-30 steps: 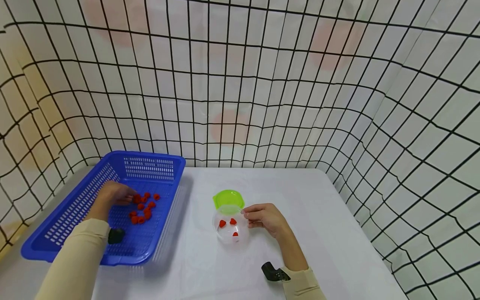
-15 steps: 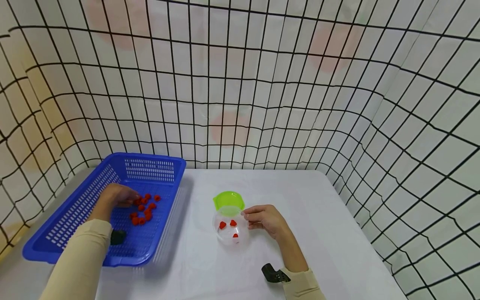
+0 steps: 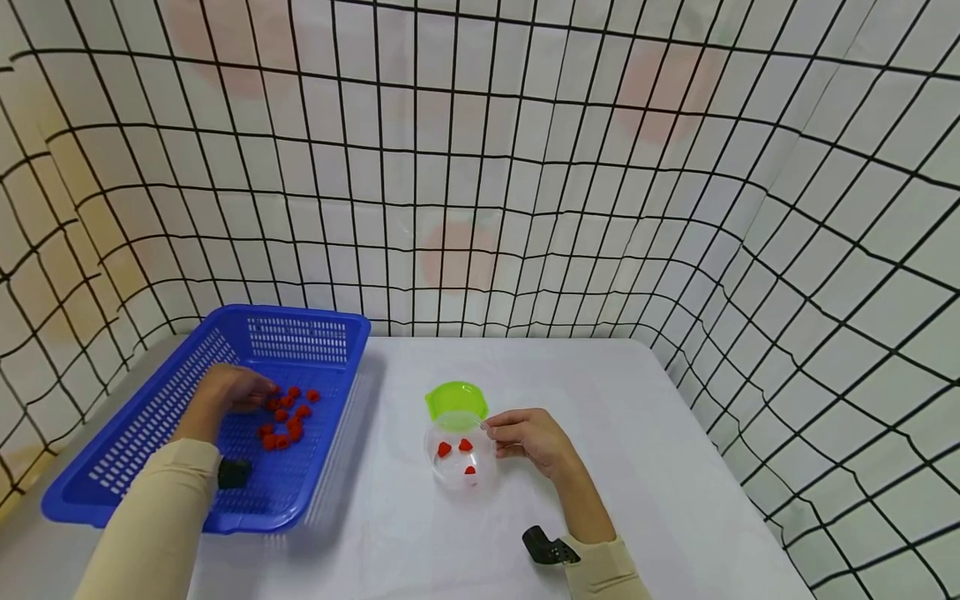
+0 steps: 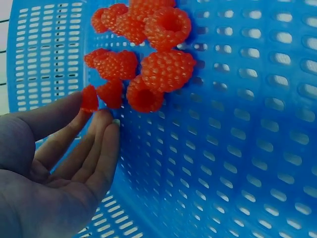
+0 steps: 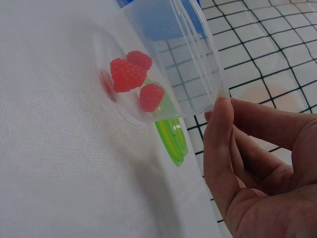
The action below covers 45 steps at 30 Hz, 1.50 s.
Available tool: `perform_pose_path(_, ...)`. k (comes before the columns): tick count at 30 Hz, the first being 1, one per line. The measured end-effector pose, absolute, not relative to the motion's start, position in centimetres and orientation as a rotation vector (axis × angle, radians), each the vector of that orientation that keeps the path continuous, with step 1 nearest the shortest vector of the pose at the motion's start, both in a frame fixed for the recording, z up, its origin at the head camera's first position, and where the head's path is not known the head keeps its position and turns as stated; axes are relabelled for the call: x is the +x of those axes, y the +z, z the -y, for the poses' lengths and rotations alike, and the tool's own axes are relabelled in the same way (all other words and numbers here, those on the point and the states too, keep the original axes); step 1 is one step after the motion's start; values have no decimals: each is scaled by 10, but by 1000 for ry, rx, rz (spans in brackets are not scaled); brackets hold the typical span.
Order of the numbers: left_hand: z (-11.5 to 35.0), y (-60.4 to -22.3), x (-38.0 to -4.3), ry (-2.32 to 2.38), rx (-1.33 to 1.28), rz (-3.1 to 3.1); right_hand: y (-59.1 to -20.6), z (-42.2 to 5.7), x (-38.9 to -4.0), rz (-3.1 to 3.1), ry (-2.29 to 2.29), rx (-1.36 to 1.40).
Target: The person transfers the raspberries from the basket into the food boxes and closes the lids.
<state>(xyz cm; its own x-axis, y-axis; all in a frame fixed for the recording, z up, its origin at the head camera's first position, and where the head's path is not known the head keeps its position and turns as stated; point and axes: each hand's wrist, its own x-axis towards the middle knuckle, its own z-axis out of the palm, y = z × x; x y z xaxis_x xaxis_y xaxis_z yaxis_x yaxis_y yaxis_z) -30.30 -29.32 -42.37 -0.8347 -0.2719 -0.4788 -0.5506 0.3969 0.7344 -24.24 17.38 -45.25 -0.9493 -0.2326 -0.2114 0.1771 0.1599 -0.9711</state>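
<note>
My left hand [image 3: 231, 388] reaches into a blue plastic basket [image 3: 202, 518] on the left. In the left wrist view, its thumb and a finger pinch a red raspberry [image 4: 89, 99] at the edge of a cluster of raspberries [image 4: 168, 70]. The other fingertips reach down close to the perforated basket floor. In the middle of the table, my right hand [image 3: 531, 435] pinches the rim of a clear plastic cup [image 5: 183, 64] between thumb and fingers. Three raspberries [image 5: 128, 75] lie at the bottom of the cup, which stands upright on the white cloth.
A bright green lid [image 3: 456, 398] lies just behind the cup, partly seen through its wall. White sheeting with a black grid net [image 3: 465, 200] rises behind the table and along both sides. Black wrist cameras [image 3: 551, 546] sit on both forearms.
</note>
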Motion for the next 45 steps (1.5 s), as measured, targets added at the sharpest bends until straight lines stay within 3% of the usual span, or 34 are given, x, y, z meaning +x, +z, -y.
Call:
perform_pose_path(15,287,-402,-295,1604,-544,-2300,-453,-173,-242,-2142,-1850,-44)
perform_pose_path(26,274,-378,-301,1741,-166,-2295,-453,-173,-242,-2137,-1853,-53)
perform_pose_path(45,190,-335,-290,1692,133,-2250,-453,-173,-241,-2134,-1857,-33)
